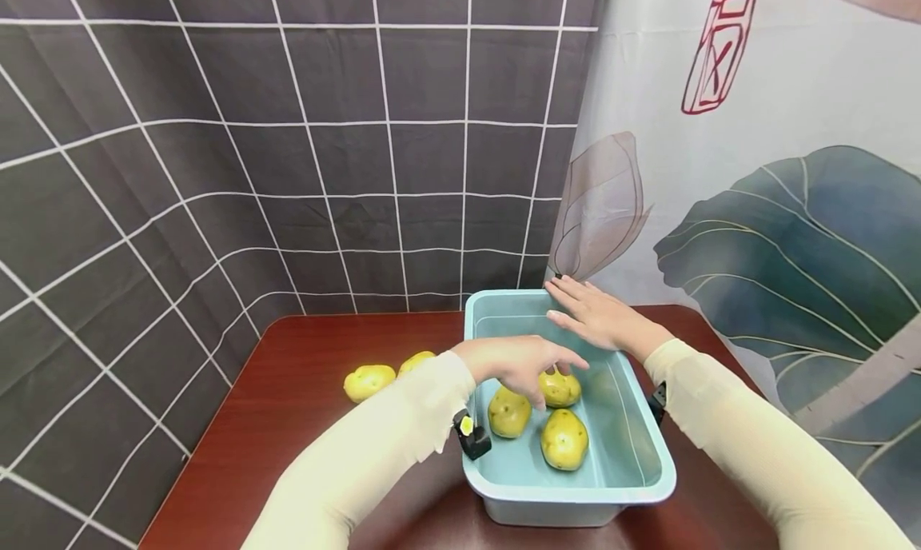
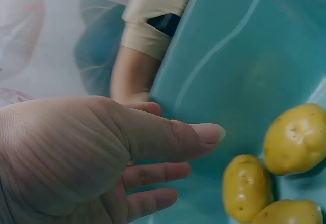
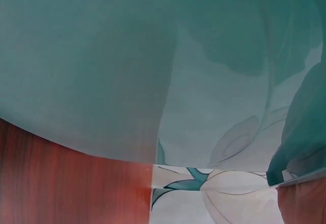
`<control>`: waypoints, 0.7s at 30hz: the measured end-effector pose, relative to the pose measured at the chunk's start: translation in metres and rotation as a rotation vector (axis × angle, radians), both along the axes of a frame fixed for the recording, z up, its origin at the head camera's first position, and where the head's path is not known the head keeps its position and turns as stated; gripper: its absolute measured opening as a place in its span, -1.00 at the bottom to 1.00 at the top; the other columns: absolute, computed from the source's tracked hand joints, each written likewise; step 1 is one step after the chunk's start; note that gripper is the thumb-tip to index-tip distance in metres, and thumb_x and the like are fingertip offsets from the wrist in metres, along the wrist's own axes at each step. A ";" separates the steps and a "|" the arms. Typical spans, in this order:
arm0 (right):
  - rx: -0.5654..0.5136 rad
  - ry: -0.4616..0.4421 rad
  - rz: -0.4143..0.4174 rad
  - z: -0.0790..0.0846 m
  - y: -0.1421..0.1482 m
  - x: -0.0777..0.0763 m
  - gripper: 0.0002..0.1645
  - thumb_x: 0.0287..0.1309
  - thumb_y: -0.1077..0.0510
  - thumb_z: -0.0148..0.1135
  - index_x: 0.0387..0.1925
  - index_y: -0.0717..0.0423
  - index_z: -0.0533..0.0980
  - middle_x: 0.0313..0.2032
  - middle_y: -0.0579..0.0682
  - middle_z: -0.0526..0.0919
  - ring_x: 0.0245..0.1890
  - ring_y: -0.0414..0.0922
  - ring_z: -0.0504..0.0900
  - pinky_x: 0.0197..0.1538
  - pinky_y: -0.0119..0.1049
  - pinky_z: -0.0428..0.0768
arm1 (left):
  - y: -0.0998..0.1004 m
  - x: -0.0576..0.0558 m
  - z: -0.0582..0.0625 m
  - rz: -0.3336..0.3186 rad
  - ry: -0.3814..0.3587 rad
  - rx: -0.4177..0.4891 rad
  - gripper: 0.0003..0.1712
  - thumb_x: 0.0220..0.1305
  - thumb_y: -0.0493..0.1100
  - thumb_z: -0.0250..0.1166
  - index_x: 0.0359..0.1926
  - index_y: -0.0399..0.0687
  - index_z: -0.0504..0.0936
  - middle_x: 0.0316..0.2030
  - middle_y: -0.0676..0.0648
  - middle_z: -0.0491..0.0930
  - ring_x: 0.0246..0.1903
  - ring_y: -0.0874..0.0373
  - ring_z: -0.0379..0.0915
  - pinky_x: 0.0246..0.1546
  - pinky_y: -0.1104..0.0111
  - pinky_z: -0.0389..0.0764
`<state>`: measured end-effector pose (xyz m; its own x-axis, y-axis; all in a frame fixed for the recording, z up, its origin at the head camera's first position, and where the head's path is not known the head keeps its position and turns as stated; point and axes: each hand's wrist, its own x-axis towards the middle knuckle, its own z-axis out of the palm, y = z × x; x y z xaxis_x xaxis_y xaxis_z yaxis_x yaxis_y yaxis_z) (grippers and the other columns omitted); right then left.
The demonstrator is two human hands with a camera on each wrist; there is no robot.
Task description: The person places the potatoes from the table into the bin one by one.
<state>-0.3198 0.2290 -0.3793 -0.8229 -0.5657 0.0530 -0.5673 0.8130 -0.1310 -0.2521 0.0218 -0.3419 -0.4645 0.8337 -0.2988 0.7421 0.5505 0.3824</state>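
Note:
A light blue plastic bin (image 1: 626, 470) stands on the table with three yellow potatoes inside: one at left (image 1: 508, 413), one in front (image 1: 564, 440) and one farther back (image 1: 560, 390). Over them hovers my left hand (image 1: 520, 364), fingers spread loosely with nothing between them. The left wrist view shows that hand (image 2: 97, 152) with its thumb stretched out, apart from the potatoes (image 2: 295, 138). My right hand (image 1: 600, 314) rests on the bin's far right rim, fingers straight. In the right wrist view the bin's wall (image 3: 91, 71) fills most of the picture and hides the hand.
Two more potatoes (image 1: 368, 382) lie on the reddish-brown table (image 1: 288, 422) left of the bin, one partly behind my left sleeve. A dark grid-patterned curtain (image 1: 345, 166) hangs behind, with a white cloth printed with leaves (image 1: 791, 238) at the right.

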 end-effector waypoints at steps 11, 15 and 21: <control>-0.004 -0.004 -0.004 -0.001 0.000 -0.002 -0.11 0.36 -0.41 -0.33 0.50 0.01 -0.03 0.48 0.09 -0.05 0.47 0.09 -0.15 0.41 0.12 -0.13 | -0.061 0.006 0.030 0.025 0.030 0.190 -0.08 0.08 0.02 0.46 0.42 0.04 0.24 0.17 -0.02 0.49 0.12 0.15 0.45 0.12 0.38 0.41; -0.004 -0.001 -0.012 -0.001 0.001 -0.003 -0.11 0.36 -0.41 -0.33 0.51 -0.01 -0.05 0.48 0.11 -0.04 0.48 0.09 -0.15 0.41 0.13 -0.12 | -0.089 0.003 0.034 0.078 0.031 0.256 -0.11 0.09 0.06 0.44 0.40 0.03 0.27 0.15 -0.03 0.51 0.10 0.10 0.47 0.08 0.31 0.47; -0.003 0.002 -0.002 -0.002 -0.001 -0.003 -0.10 0.36 -0.42 -0.35 0.51 0.02 -0.04 0.48 0.09 -0.04 0.47 0.09 -0.14 0.41 0.12 -0.11 | -0.132 0.003 0.028 0.192 0.013 0.331 -0.13 0.07 0.04 0.46 0.38 0.04 0.32 0.10 -0.05 0.54 0.07 0.07 0.49 0.04 0.19 0.52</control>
